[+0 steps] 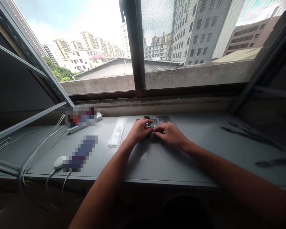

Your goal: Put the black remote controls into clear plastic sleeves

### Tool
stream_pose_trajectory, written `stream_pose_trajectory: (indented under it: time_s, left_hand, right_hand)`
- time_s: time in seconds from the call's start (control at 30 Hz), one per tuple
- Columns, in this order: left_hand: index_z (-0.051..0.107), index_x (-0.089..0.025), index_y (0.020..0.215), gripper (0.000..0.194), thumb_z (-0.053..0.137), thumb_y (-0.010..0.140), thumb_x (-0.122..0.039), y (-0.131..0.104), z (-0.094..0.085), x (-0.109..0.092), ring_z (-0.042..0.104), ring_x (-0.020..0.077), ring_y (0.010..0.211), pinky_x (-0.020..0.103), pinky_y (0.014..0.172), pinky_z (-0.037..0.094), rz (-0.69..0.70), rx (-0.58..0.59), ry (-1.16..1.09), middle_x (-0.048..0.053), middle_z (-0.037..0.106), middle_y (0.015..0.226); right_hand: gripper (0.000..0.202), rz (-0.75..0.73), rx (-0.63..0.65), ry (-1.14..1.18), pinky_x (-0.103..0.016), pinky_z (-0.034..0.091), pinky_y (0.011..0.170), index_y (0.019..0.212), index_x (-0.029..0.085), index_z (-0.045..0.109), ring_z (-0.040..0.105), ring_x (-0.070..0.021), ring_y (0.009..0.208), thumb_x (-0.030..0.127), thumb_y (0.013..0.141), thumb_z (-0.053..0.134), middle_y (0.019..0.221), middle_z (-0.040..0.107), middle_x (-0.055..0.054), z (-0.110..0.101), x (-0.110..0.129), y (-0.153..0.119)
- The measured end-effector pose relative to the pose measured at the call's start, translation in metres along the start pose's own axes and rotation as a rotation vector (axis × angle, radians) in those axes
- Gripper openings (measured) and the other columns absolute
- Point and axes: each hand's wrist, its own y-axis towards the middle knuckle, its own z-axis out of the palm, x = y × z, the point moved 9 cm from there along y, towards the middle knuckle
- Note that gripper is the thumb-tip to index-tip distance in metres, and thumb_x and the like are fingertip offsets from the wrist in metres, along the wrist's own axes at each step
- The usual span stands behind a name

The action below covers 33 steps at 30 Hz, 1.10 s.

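My left hand (139,129) and my right hand (169,133) meet over the middle of the desk, fingertips pinched close together. Between them is a small clear plastic packet (153,123), and both hands grip its near edge. A dark piece with white marks (147,125) shows beside my left fingertips; whether it lies inside the packet I cannot tell. Just behind my right hand lies another clear packet (165,119) with dark contents. A black object (146,117) peeks out behind my left hand, mostly hidden.
To the left lie a white packet (117,132), a power strip (84,124) partly blurred out, a round white charger (59,162) and a blurred-out object (82,154). Cables hang over the front edge. Dark pen-like tools (250,135) lie on the right. A window stands behind the grey desk (200,173).
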Motion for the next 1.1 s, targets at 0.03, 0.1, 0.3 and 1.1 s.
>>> stream_pose_trajectory:
  time_s: [0.03,0.1,0.3,1.1]
  left_hand:
    - [0.083,-0.020,0.119,0.032,0.077,0.088,-0.019,0.000,0.000,-0.002,0.072,0.0160,0.076,0.033,0.086,0.060,0.015,0.005,0.007,0.008,0.078,0.121]
    - [0.083,-0.021,0.117,0.030,0.076,0.088,-0.018,-0.001,-0.001,-0.006,0.073,0.0172,0.078,0.033,0.087,0.059,0.037,0.008,0.027,0.008,0.078,0.120]
    - [0.084,-0.023,0.104,0.020,0.067,0.102,-0.032,-0.003,-0.006,-0.023,0.074,0.0239,0.095,0.036,0.095,0.056,0.097,-0.039,0.129,0.009,0.080,0.106]
    - [0.085,-0.022,0.102,0.022,0.064,0.101,-0.031,-0.003,-0.011,0.003,0.074,0.0271,0.099,0.038,0.096,0.055,0.002,-0.084,0.237,0.010,0.080,0.106]
  right_hand:
    - [0.013,-0.018,0.011,-0.010,-0.031,0.055,0.075,0.098,0.027,0.087,0.077,-0.0208,0.082,0.025,0.095,0.075,0.092,0.084,-0.001,0.001,0.002,0.000]
    - [0.011,-0.079,0.025,-0.039,-0.032,0.054,0.074,0.100,0.026,0.086,0.075,-0.0201,0.080,0.026,0.096,0.075,0.092,0.083,-0.001,0.002,0.009,-0.001]
    - [0.015,-0.337,0.119,-0.239,-0.042,0.058,0.093,0.105,0.026,0.084,0.072,-0.0298,0.107,0.031,0.092,0.087,0.114,0.081,-0.008,0.013,0.025,-0.005]
    - [0.025,-0.344,0.136,-0.311,-0.056,0.055,0.110,0.126,0.023,0.078,0.067,-0.0367,0.124,0.026,0.102,0.073,0.128,0.076,-0.014,0.022,0.021,-0.009]
